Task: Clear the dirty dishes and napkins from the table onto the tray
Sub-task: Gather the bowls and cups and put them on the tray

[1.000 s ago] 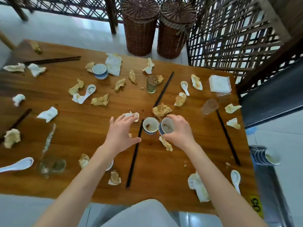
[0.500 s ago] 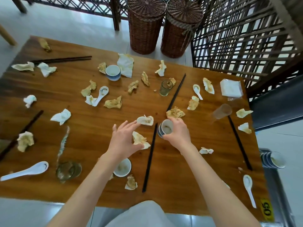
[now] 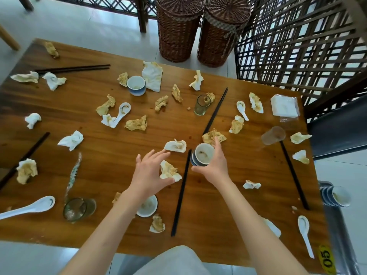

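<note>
My right hand [image 3: 213, 167] grips a stack of two small blue-and-white cups [image 3: 203, 156] just above the wooden table [image 3: 119, 175]. My left hand [image 3: 150, 171] hovers with fingers spread; its thumb touches a crumpled stained napkin [image 3: 169, 171]. Another napkin [image 3: 175, 145] lies just beyond its fingertips. A white cup [image 3: 148, 206] sits under my left wrist, and a blue cup [image 3: 136, 85] stands far back. At the right edge, the metal tray [image 3: 341, 235] carries a stack of cups [image 3: 337, 196].
Several dirty napkins, spoons [image 3: 304, 233] and black chopsticks [image 3: 180, 193] litter the table. An upright glass [image 3: 202, 105], a tipped glass [image 3: 79, 209] and a tipped plastic cup [image 3: 273, 135] lie about. Wicker baskets [image 3: 178, 28] and a lattice screen [image 3: 297, 46] stand behind.
My right hand has set one cup into the other, making a stack that it now holds. My left hand drew back from the far napkin to the nearer one.
</note>
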The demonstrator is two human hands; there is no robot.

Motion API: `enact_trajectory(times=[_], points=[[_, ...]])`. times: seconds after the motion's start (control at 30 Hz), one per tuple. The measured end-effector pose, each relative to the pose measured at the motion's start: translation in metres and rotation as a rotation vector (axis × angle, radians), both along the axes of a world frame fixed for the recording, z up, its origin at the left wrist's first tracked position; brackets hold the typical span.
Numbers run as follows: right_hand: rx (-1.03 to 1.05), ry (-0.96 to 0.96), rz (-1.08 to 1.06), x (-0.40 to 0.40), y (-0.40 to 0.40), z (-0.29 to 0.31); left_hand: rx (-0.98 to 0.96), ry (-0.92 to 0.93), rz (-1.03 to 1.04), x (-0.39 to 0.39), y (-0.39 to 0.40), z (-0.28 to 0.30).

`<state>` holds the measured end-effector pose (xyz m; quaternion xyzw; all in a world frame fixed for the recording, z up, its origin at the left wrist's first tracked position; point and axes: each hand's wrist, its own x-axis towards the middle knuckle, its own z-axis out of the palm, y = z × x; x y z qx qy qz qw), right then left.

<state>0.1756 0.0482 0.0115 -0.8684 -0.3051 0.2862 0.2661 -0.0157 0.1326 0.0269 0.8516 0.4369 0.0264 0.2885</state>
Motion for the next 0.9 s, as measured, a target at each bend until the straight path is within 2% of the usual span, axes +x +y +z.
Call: enact_trajectory(times=[0.27,0.7,0.9], points=[[0.111,0.088,-0.192,-0.002,-0.001,-0.028,-0.002,0.027,0.011,-0.001,0.000,-0.010],[0.163,0.044,-0.131,0.002,-0.003,-0.030,-0.033,0.055,0.026,0.002,-0.005,-0.014],[0.179,0.132,-0.147,0.002,-0.007,-0.034,-0.047,0.056,0.040,0.002,-0.007,-0.015]])
